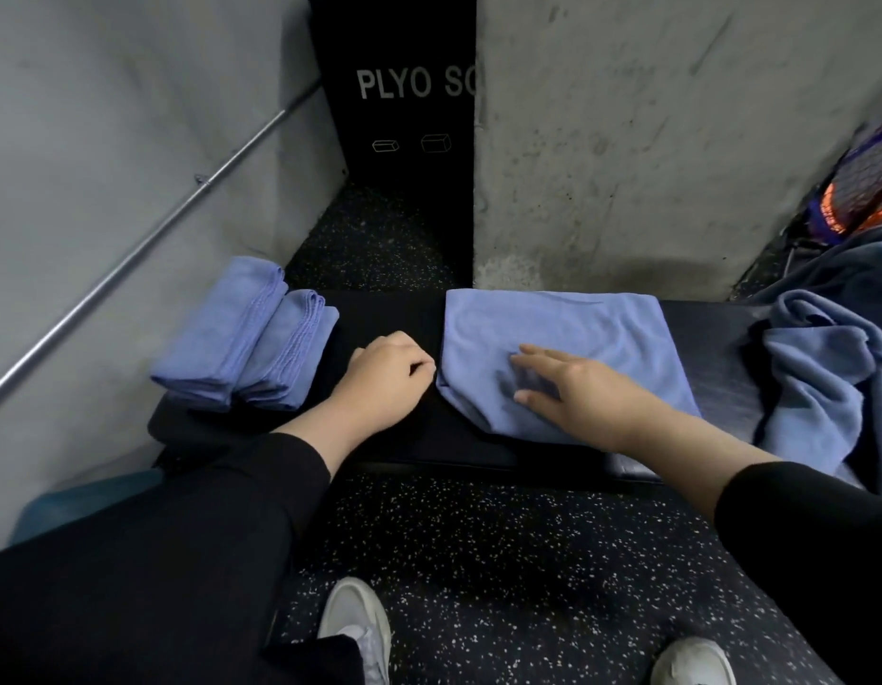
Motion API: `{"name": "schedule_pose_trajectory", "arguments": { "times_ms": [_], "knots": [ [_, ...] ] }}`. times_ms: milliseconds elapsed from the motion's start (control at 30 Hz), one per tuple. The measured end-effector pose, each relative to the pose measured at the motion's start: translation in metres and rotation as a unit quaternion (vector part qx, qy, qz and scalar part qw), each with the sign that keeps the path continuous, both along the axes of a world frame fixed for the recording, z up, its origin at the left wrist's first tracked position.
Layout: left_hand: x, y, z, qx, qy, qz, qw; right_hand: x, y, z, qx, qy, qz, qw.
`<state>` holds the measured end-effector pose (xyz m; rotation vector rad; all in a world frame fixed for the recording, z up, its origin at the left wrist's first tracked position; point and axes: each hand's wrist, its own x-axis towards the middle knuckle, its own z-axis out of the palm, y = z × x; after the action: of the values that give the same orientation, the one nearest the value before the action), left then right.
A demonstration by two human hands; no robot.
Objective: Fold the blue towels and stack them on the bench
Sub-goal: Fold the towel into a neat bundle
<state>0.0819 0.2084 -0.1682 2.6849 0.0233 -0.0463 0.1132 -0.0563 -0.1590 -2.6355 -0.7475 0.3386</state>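
Dim, soft overhead light; wide-angle edge distortion, slight motion blur.

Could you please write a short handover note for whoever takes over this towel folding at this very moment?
Left hand: fingers curled, at the left edge of the half-folded towel; whether it pinches the edge I cannot tell.
Right hand: open, fingers flat on that towel.
Bench: folded towels at its left end, the towel in work in the middle, an unfolded heap at the right.
Done: the towels at the left end are folded.
Left: finish this towel, add it to the folded ones, then fold the heap.
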Motion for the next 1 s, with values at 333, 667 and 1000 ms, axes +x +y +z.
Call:
{"name": "schedule_pose_trajectory", "arguments": {
  "times_ms": [333, 667, 1000],
  "knots": [
    [-0.004, -0.040, 0.007, -0.028, 0.068, 0.032, 0.997, -0.009, 0.011, 0.002, -0.026, 0.065, 0.044, 0.997],
    [-0.017, -0.038, 0.021, -0.377, 0.061, 0.082, 0.920, -0.014, 0.010, -0.001, -0.054, 0.071, 0.053, 0.995],
    [-0.013, -0.038, 0.022, -0.445, 0.065, 0.064, 0.891, -0.017, 0.016, 0.003, -0.049, 0.083, 0.039, 0.995]
  ]
}}
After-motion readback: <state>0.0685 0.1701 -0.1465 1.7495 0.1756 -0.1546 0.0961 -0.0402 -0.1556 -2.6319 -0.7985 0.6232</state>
